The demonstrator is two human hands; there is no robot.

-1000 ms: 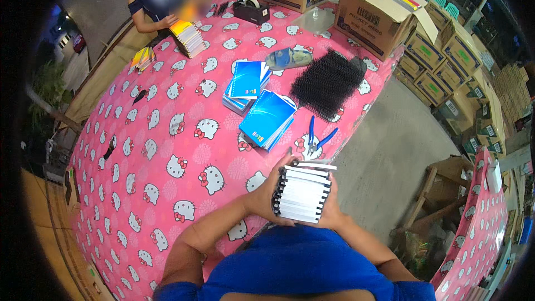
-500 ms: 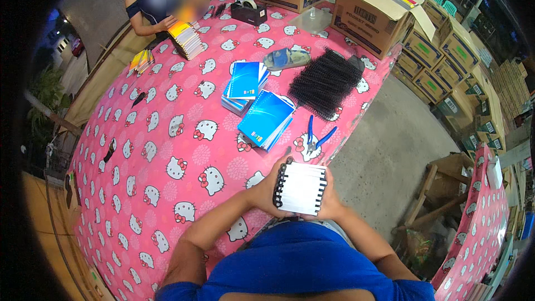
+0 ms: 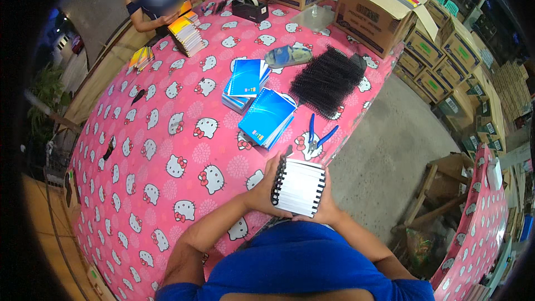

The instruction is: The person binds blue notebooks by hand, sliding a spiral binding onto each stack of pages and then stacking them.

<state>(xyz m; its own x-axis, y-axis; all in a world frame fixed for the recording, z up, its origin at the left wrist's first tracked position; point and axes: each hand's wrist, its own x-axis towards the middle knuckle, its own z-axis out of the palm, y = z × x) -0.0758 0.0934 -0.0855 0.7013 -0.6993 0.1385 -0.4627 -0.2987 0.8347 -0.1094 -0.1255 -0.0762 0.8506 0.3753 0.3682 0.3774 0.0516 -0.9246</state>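
Between my two palms I hold a stack of small notebooks (image 3: 299, 185), their white page edges facing up and black spiral bindings showing along both sides. My left hand (image 3: 262, 194) wraps the left side, and my right hand (image 3: 330, 203) presses the right side. The stack is at the table's near edge, close to my body. Just beyond it lie blue-handled pliers (image 3: 327, 136) with their handles apart. To their left are two piles of blue-covered notebooks (image 3: 266, 116) (image 3: 245, 81). A heap of black plastic spiral coils (image 3: 326, 82) lies farther back.
A pink patterned cloth (image 3: 167, 184) covers the table. Behind the coils are a blue-and-green pouch (image 3: 288, 56), a tape dispenser (image 3: 249, 10) and an open carton (image 3: 368, 22). A co-worker (image 3: 159, 0) handles yellow-orange notebooks (image 3: 186, 33) at far left. Cartons (image 3: 434, 61) are stacked at right.
The notebook stack in my hands has tilted slightly, its right end a little lower. At far left, the co-worker has leaned in and shifted an arm. The things lying on the table stay put.
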